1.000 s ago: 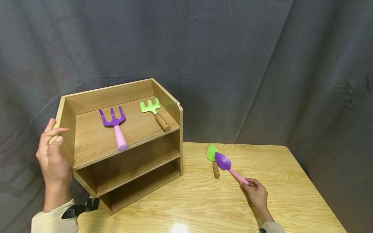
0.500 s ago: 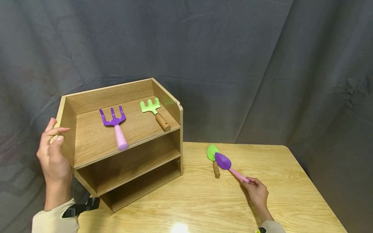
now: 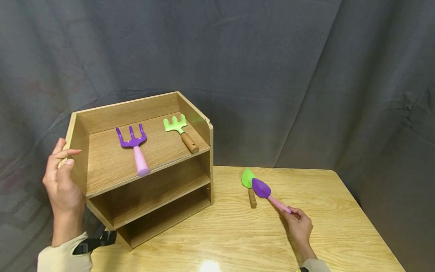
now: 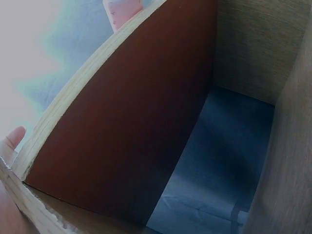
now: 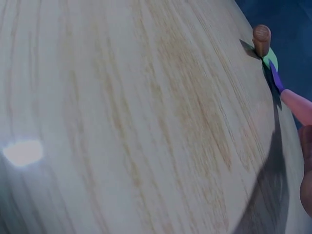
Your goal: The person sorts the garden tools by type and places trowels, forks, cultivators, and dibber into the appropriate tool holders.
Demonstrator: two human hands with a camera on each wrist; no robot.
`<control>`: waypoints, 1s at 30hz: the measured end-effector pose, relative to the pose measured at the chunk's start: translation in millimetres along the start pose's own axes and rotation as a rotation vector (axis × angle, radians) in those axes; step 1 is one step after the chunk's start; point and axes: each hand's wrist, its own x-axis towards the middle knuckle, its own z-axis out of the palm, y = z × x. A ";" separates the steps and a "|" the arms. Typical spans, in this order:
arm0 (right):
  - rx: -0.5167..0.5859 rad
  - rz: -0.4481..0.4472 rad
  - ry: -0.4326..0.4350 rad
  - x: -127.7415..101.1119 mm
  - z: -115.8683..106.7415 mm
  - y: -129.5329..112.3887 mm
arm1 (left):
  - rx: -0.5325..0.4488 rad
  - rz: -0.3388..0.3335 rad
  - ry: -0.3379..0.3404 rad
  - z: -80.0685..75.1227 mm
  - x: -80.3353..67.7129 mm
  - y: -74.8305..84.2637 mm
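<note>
A purple trowel (image 3: 261,188) with a pink handle (image 5: 297,105) is tilted up off the wooden table (image 3: 238,241); my right hand (image 3: 299,225) pinches the handle's end. Its blade overlaps a green trowel (image 3: 247,178) with a wooden handle (image 5: 262,38) lying on the table. My left hand (image 3: 61,181) holds the left wall of a three-tier wooden shelf (image 3: 78,151), thumb on the inner face and the fingers behind the wall. On the top tier lie a purple hand fork (image 3: 133,140) and a green rake (image 3: 176,124).
A dark grey curtain (image 3: 272,75) hangs behind the table. The shelf's two lower tiers (image 3: 153,196) hold nothing I can see. The table's right edge (image 3: 367,215) runs close to my right hand.
The purple trowel and my right hand have shifted very slightly to the right. My left hand stays on the shelf wall.
</note>
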 end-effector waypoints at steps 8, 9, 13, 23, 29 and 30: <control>0.044 0.013 0.036 -1.8 1.0 1.2 | -0.044 -0.002 0.010 0.6 0.4 -0.4; 0.048 0.014 0.039 -2.0 1.0 1.3 | -0.037 -0.001 0.010 0.6 0.4 -0.3; 0.088 0.028 0.053 -3.7 0.1 1.2 | -0.014 0.000 0.010 0.4 0.1 0.0; 0.144 0.057 0.051 -10.7 -7.4 -2.0 | 0.003 -0.006 0.003 0.5 -0.8 0.5; 0.200 0.040 0.080 -14.2 -10.7 -9.2 | -0.020 -0.005 0.000 0.6 -0.5 0.5; 0.220 0.047 0.080 -14.4 -11.2 -10.7 | -0.020 -0.004 0.001 0.6 -0.3 0.6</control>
